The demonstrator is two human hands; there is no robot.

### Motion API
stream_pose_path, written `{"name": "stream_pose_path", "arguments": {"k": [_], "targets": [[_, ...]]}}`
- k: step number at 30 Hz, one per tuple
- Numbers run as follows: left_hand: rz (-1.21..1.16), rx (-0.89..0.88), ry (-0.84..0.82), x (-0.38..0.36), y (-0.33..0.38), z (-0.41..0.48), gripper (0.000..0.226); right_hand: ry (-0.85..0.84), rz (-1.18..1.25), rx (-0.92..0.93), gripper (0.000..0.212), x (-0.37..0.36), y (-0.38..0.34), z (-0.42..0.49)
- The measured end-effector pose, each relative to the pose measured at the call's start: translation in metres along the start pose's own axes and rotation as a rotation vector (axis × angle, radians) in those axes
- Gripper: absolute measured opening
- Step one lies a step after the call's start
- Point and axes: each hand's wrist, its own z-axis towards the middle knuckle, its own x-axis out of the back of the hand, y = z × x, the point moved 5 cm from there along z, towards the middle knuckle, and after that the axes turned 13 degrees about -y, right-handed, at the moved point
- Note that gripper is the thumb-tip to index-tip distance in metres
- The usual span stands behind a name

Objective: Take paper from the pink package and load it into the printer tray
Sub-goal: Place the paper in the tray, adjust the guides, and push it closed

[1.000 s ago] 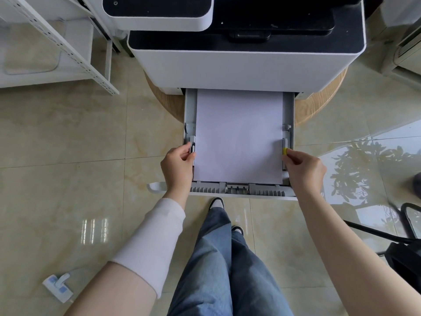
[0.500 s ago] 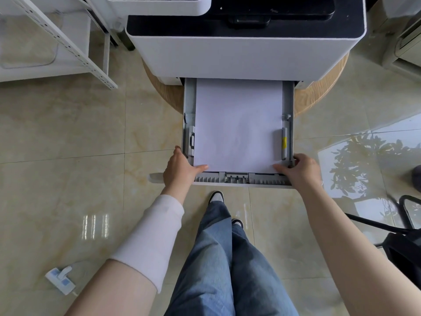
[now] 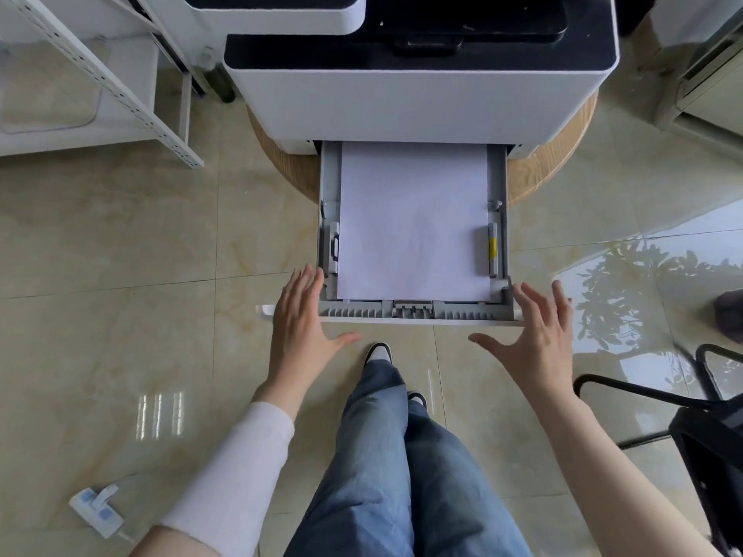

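Floor: glossy beige tile [image 3: 120, 235], the ground for everything here; the person stands over it, legs in jeans [image 3: 394, 456] pointing toward the machine.
Nearest clutter: a small white plug-like object [image 3: 96, 508] lies on the tile at lower left, a dark chair frame [image 3: 683, 416] at lower right; both well apart from the work.
Left hand [image 3: 299, 327]: spread flat, fingers apart, holding nothing, placed at the left front corner of the tray, seemingly to bear on its front edge.
Right hand [image 3: 538, 339]: likewise spread and bare, at the right front corner, so a push would probably go in evenly.
Printer tray [image 3: 418, 313]: pulled out toward the person, far end under the printer.
Paper [image 3: 414, 219]: a white stack lying flat inside the tray, between the side guides [image 3: 492, 247], which appear to sit against its edges to keep it square.
Printer [image 3: 402, 94]: white body on a round wooden stand [image 3: 551, 162].
Pink package: not in view.
Step in hand, as judged: loading looks done; sliding the tray shut remains.
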Motion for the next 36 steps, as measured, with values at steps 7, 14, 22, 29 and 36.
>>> {"name": "stream_pose_path", "arguments": {"k": [7, 14, 22, 29, 36], "targets": [[0.110, -0.043, 0.270, -0.004, -0.013, 0.000, 0.083, 0.223, 0.047, 0.052, 0.076, -0.009, 0.006, 0.001], [0.049, -0.054, 0.289, 0.020, -0.007, 0.016, 0.093, 0.303, 0.061, 0.097, 0.080, 0.008, 0.000, 0.019], [-0.012, -0.016, 0.406, 0.037, -0.013, 0.084, 0.111, 0.448, 0.286, 0.077, 0.104, 0.019, -0.006, 0.083], [-0.063, 0.048, 0.466, 0.057, -0.012, 0.146, 0.123, 0.447, 0.702, 0.043, 0.138, 0.028, -0.009, 0.148], [-0.515, -0.109, 0.523, 0.055, -0.019, 0.177, 0.126, 0.312, 0.834, 0.049, 0.135, 0.039, -0.010, 0.191]]}}
